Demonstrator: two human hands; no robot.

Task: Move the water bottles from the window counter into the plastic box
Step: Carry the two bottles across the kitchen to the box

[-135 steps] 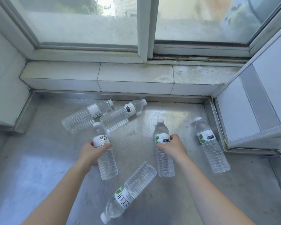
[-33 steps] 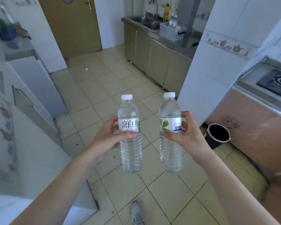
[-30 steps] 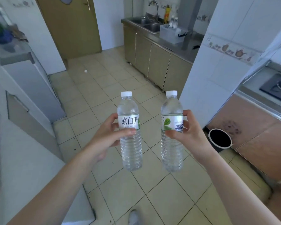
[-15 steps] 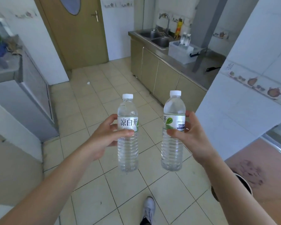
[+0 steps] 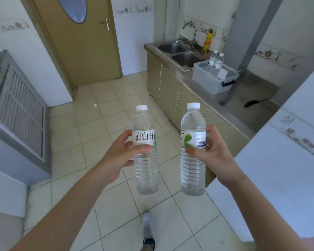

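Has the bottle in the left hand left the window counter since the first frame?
Yes. The left hand holds the bottle upright over the floor tiles.

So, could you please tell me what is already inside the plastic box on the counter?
Two capped water bottles stand in the plastic box beside the sink, necks above the rim, next to a white card-like piece. The frosted walls hide the box's floor and the bottles' lower parts.

1. This is a home kitchen.
2. A steel double sink [image 5: 179, 53] with a curved tap [image 5: 190, 31] sits in a counter [image 5: 243, 98] above beige cabinets [image 5: 170, 87].
3. The floor [image 5: 98, 142] is tiled, and a wooden door [image 5: 83, 42] stands shut.
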